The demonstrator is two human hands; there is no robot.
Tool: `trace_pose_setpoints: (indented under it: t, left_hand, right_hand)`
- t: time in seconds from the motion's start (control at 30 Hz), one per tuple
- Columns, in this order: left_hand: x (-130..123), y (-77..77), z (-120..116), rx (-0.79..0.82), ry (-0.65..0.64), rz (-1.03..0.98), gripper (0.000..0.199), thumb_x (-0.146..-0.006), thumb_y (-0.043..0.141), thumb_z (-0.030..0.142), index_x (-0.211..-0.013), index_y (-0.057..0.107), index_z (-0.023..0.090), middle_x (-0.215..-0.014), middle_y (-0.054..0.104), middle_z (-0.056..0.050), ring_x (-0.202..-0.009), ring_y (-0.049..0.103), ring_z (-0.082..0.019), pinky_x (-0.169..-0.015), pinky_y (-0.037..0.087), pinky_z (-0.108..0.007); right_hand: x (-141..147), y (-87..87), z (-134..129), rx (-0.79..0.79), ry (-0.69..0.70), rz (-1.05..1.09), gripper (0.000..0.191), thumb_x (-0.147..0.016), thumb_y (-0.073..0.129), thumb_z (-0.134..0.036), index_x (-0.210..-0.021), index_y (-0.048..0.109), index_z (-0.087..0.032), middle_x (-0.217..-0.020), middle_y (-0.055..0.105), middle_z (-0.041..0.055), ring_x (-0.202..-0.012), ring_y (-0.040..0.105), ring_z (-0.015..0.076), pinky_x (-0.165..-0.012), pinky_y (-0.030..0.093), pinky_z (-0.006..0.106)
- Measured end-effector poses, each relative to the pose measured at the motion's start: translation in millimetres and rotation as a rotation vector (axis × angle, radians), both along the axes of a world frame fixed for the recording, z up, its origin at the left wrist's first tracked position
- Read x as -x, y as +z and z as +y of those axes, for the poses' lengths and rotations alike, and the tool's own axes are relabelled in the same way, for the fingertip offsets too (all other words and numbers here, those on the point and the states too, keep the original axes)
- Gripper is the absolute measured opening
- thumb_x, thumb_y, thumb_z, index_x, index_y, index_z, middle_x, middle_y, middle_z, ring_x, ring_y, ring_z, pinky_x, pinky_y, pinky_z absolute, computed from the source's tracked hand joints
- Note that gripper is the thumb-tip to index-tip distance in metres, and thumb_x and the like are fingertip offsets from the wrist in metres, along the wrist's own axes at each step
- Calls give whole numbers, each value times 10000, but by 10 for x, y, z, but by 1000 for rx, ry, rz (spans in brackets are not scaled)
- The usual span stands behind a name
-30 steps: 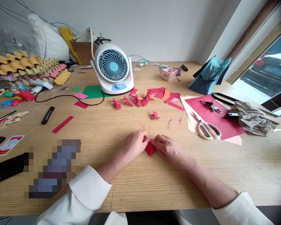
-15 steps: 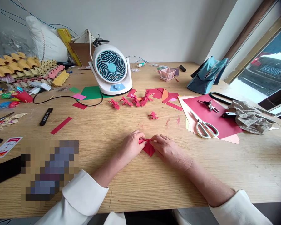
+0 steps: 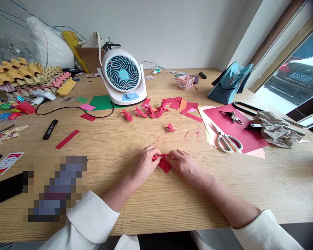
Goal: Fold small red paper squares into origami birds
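Red paper, folded to a small pointed piece (image 3: pixel 165 168), sits at the lower centre of the frame, just above the wooden tabletop (image 3: pixel 193 210) or resting on it; which of the 2 cannot be told. Its point faces the bottom of the frame, and creases run down towards that point.

The change over the last second is small: a narrow red flap at the piece's upper left now shows more plainly beside the left fingers, while the rest of the piece looks much the same. That suggests careful shaping of 1 edge, with the paper kept steady.

The left hand (image 3: pixel 145 165) is nearly closed, its thumb and fingertips pinching the upper left edge. The right hand (image 3: pixel 187 167) is narrow too, thumb and curled fingers gripping the upper right edge; its far fingertips are partly hidden. Between the 2 hands the gap is slight, filled by the paper.

Above them, 1 folded red paper figure (image 3: pixel 169 128) stands alone, with a row of 4 red paper figures (image 3: pixel 149 111) higher up near the fan (image 3: pixel 123 76). White-handled scissors (image 3: pixel 222 134) lie right of centre, across stacked paper sheets (image 3: pixel 247 141).
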State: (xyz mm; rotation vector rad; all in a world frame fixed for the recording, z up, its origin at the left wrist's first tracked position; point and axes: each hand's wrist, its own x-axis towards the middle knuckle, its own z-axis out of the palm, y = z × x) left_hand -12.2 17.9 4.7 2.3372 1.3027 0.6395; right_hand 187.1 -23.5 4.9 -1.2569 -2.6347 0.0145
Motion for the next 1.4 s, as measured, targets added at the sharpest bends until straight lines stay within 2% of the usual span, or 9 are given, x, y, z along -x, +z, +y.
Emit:
trace_pose_setpoints:
  t: [0.23, 0.4, 0.6, 0.7, 0.8, 0.93, 1.03, 1.23, 1.4]
  left_hand:
    - [-2, -61, -1, -103, -9, 13, 142, -872, 602, 110, -752, 598, 185, -831, 600, -22, -805, 579, -163, -741, 439, -276]
    - [-3, -116, 3, -197, -22, 63, 151, -880, 597, 113, -748, 592, 188, -825, 594, -25, -796, 573, -170, -738, 439, -290]
    - [-23, -105, -4, -281, -25, 141, 160, -863, 598, 103, -728, 581, 187, -803, 598, -28, -776, 565, -176, -714, 440, -299]
    - [-34, -108, -13, -310, -13, 132, 145, -849, 606, 103, -733, 584, 187, -798, 595, -25, -763, 560, -175, -711, 440, -302]
    - [-36, -119, -17, -308, -24, 83, 154, -834, 600, 79, -728, 580, 189, -784, 590, -16, -744, 554, -166, -704, 433, -295]
    - [-19, -112, -8, -239, -50, -33, 156, -846, 600, 82, -742, 576, 196, -786, 593, -6, -761, 566, -156, -709, 433, -274]
    - [10, -94, 3, -175, -75, -93, 108, -848, 636, 111, -811, 592, 202, -825, 608, 0, -785, 582, -147, -726, 439, -261]
    - [69, -87, 14, -140, -111, -117, 80, -870, 634, 135, -822, 621, 199, -826, 600, 3, -709, 562, -116, -661, 428, -236]
    - [80, -88, 19, -183, -130, -116, 105, -853, 651, 111, -793, 631, 195, -799, 620, 6, -708, 572, -116, -669, 430, -239]
  right_hand:
    - [4, -54, 2, -21, -6, 22, 228, -961, 505, -140, -1160, 616, -149, -1054, 601, 105, -862, 519, 207, -772, 451, 335]
    - [45, -66, 0, -16, -11, 86, 175, -945, 512, -104, -1070, 629, -144, -1045, 603, 114, -867, 534, 205, -793, 473, 338]
    - [180, -107, 53, 85, -130, 367, 162, -945, 501, -97, -840, 605, -164, -883, 571, 79, -776, 554, 173, -736, 489, 298]
    - [225, -138, 93, 126, -214, 485, 94, -904, 557, -84, -891, 588, -171, -886, 571, 52, -763, 564, 161, -732, 486, 287]
    - [234, -137, 119, 162, -253, 546, 162, -875, 578, -57, -983, 601, -175, -915, 578, 42, -801, 579, 158, -758, 475, 277]
    - [213, -120, 134, 220, -235, 623, 168, -871, 560, -31, -845, 640, -176, -852, 547, 24, -768, 565, 135, -721, 448, 247]
    - [192, -128, 143, 230, -223, 646, 176, -883, 553, -42, -849, 661, -177, -843, 532, 22, -757, 555, 129, -704, 434, 242]
    - [172, -138, 160, 233, -212, 628, 168, -896, 545, -64, -840, 652, -180, -843, 517, 19, -752, 541, 126, -700, 421, 242]
    - [172, -113, 158, 231, -198, 616, 164, -908, 537, -80, -827, 638, -179, -843, 507, 17, -744, 534, 123, -698, 418, 240]
